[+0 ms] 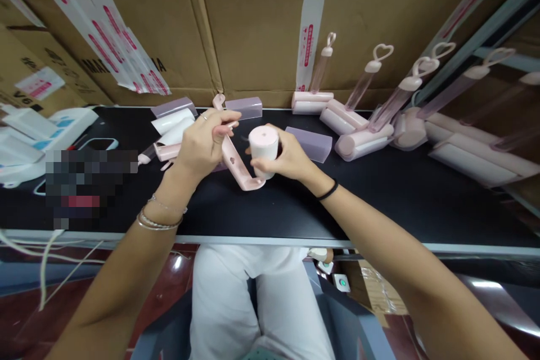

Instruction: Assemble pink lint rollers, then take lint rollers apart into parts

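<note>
My left hand [205,143] is closed around the upper part of a pink lint-roller handle frame [240,171], whose bent lower end reaches toward the black table [379,202]. My right hand [283,160] grips a white roll of sticky paper [264,146], held upright right beside the frame's lower end. Both hands hover just above the table's middle.
Several finished pink lint rollers [358,124] with heart-topped handles lean against the cardboard wall at the back right. Translucent purple covers [310,143] and white rolls [172,124] lie behind my hands. A white device [42,135] sits at the left. The table's near edge runs in front of my lap.
</note>
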`<state>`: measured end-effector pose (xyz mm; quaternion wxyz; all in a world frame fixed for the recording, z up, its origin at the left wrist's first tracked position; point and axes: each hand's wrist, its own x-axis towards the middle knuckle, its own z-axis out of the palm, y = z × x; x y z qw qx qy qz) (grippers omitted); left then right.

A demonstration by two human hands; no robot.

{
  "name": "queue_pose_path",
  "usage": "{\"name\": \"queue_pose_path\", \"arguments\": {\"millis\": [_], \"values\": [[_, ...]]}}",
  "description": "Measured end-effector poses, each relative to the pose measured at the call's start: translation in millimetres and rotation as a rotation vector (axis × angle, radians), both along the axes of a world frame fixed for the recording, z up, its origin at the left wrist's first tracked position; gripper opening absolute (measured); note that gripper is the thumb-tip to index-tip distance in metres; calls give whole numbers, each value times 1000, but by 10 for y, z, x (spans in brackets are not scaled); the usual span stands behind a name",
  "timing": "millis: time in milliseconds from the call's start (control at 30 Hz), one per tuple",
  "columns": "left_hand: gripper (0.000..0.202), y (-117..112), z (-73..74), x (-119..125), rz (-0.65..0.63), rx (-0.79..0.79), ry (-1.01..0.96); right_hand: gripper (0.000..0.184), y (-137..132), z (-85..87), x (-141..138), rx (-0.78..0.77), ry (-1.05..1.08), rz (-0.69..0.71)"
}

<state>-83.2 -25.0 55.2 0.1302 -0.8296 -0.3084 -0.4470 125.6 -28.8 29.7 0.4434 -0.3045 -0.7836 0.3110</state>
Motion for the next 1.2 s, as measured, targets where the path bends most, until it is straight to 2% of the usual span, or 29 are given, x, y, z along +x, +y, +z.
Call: {"name": "queue_pose_path", "arguments": {"millis": [167,200,267,333,400,467,533,600,667,733,900,1200], "values": [[49,134,-121,-5,119,-131,-125,62,72,24,75,-96,209,-272],[51,123,-147,21,98,-170,-147,63,71,34,61,-127,240,-311],[57,64,-196,109,-33,-300,-171,66,48,47,9,-203,273,-322],[65,-10,-245,220,-195,-479,-186,65,5,44,-50,-264,244,-253],[77,-61,-292,314,-264,-625,-209,60,-39,29,-85,-287,148,-186],[84,-78,-328,357,-231,-716,-226,52,-75,20,-76,-270,28,-212],[82,-78,-342,347,-169,-772,-223,44,-98,34,-26,-182,-86,-325],[78,-84,-330,311,-122,-797,-207,35,-115,79,42,-32,-224,-417],[76,-102,-304,279,-101,-795,-192,31,-132,143,101,110,-394,-438],[75,-123,-283,268,-96,-788,-181,29,-151,205,132,176,-571,-429],[75,-132,-302,284,-95,-774,-149,27,-195,272,117,167,-818,-432],[74,-142,-313,299,-114,-733,-118,28,-186,259,125,202,-861,-479]]}}
